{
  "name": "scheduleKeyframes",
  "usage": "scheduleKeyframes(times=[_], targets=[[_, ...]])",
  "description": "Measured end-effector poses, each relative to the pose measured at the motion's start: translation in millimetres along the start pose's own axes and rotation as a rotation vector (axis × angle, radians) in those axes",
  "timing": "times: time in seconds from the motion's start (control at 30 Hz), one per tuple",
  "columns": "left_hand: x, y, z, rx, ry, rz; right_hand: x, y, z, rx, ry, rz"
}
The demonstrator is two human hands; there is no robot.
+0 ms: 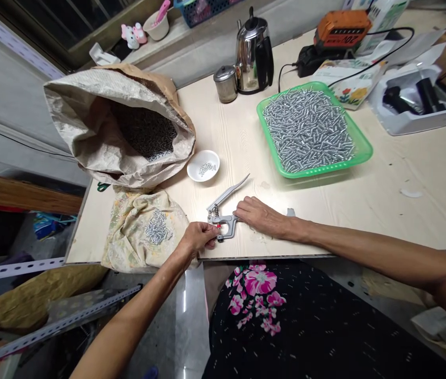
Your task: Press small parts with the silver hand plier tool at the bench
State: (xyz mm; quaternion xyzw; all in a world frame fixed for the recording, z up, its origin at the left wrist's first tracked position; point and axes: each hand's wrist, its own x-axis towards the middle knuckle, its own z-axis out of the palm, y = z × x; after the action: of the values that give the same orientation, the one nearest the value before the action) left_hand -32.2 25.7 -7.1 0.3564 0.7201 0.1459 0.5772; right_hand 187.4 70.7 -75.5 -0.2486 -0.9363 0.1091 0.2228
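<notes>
Grey snap-press pliers [228, 222] lie near the table's front edge, their long upper handle raised and a spring and a red part showing by the jaws. My right hand [260, 216] has its fingers curled around the end of the lower handle. At the jaws, my left hand [199, 235] is closed in a pinch; whatever lies between its fingertips is too small or hidden to name. Left of it, a patterned cloth [122, 231] bears a pile of short silvery metal pieces [158, 227]. Behind the pliers stands a white bowl [191, 171] with several similar pieces inside.
A large paper sack [88, 158] of small metal pieces stands open at left. A green basket [365, 152] heaped with silvery pieces sits at right. Farther back are a kettle [252, 52], a lidded metal pot [226, 87], an orange battery [341, 29] and a white tray [408, 123].
</notes>
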Motion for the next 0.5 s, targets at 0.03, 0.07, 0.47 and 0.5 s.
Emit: scheduleKeyframes(times=[0.03, 0.07, 0.47, 0.5], targets=[[0.0, -0.3, -0.2, 0.003, 0.001, -0.001, 0.3, 0.4, 0.5, 0.007, 0.003, 0.008], [0.3, -0.5, -0.6, 0.005, -0.004, -0.004, 0.4, 0.6, 0.9, 0.017, 0.009, 0.012], [3.1, -2.6, -6.7, -0.048, -0.07, -0.04, 0.8, 1.1, 0.3, 0.146, 0.04, 0.029], [2.7, -2.0, -7.0, -0.065, -0.068, -0.041, 1.3, 0.9, -0.5, 0.16, 0.053, 0.031]])
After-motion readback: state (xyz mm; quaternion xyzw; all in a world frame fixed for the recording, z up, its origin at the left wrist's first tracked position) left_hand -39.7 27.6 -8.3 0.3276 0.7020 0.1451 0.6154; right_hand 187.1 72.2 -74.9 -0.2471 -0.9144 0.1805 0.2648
